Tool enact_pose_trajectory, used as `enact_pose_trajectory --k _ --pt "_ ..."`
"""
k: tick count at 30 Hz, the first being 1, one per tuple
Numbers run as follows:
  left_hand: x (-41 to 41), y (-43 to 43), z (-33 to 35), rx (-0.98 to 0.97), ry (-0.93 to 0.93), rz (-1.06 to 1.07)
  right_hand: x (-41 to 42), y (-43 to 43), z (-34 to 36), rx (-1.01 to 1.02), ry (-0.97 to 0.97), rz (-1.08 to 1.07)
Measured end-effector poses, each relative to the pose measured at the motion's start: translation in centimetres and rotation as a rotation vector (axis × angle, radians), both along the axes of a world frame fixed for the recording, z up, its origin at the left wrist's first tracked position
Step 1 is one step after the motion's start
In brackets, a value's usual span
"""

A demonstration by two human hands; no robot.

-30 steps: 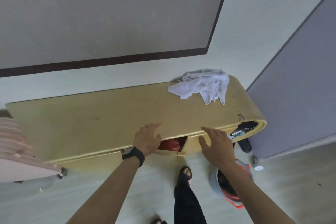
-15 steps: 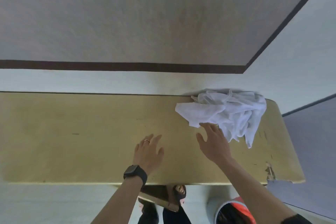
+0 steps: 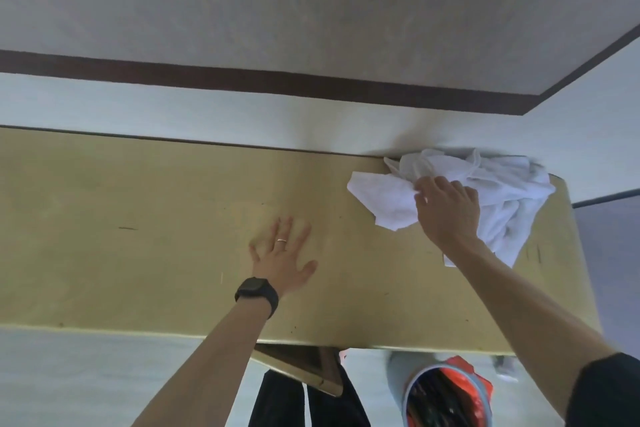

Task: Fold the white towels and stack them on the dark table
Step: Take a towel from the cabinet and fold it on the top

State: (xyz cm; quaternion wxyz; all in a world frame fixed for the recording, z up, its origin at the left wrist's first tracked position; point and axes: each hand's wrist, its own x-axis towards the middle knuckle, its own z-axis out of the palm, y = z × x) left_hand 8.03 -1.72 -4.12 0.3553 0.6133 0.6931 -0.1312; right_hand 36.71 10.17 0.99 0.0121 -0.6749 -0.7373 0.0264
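**Mia:** Where are the white towels?

**Ben:** They are on the table, at its far right corner. They are not folded. They lie in one crumpled heap. One flat flap sticks out toward the middle of the table, and another bit reaches toward the table's near edge.

**Mia:** What is the right hand doing?

**Ben:** It is on top of the heap. Its fingers are bent down into the cloth, so it grips the white towels.

**Mia:** And the left hand?

**Ben:** It lies flat on the table, about in the middle of the top. Its fingers are straight and spread wide. It holds nothing. There is a ring on one finger and a black watch on the wrist.

**Mia:** Are the two hands close?

**Ben:** No, they are well apart. The left hand touches only bare table, not the towels.

**Mia:** What else is by the table?

**Ben:** A wooden drawer sticks out below the table's near edge. Next to it, below the table's right end, stands a round grey bin with something orange inside. I cannot tell what that is.
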Motion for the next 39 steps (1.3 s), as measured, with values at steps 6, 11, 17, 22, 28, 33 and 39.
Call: enact_pose_trajectory --k 6,11,17,22,28,33,39 --pt "-1.4 1.6 3.4 -0.127 -0.04 -0.048 -0.4 -0.7 1.5 -0.109 -0.044 -0.08" --pt "-1.2 1.8 7.2 0.134 -0.151 -0.03 -3.0 -5.1 6.1 -0.064 0.184 0.122" --pt "1.1 0.8 14.2 0.627 -0.275 -0.354 -5.8 -12.4 11.6 -0.026 0.306 0.311" --pt "0.1 -1.4 16.3 0.553 -0.315 -0.384 -6.7 -15.4 12.8 -0.025 0.33 0.284" --pt "-3.4 -4.0 19.3 0.227 -0.349 -0.163 -7.7 -17.9 12.4 -0.117 0.363 0.281" --pt "-8.6 -5.6 19.0 0.254 -0.105 -0.315 -7.5 -19.3 11.1 -0.209 0.347 0.262" --pt "-11.7 -4.6 18.3 0.44 0.025 -0.325 -7.6 -17.0 11.5 -0.185 0.323 0.17"
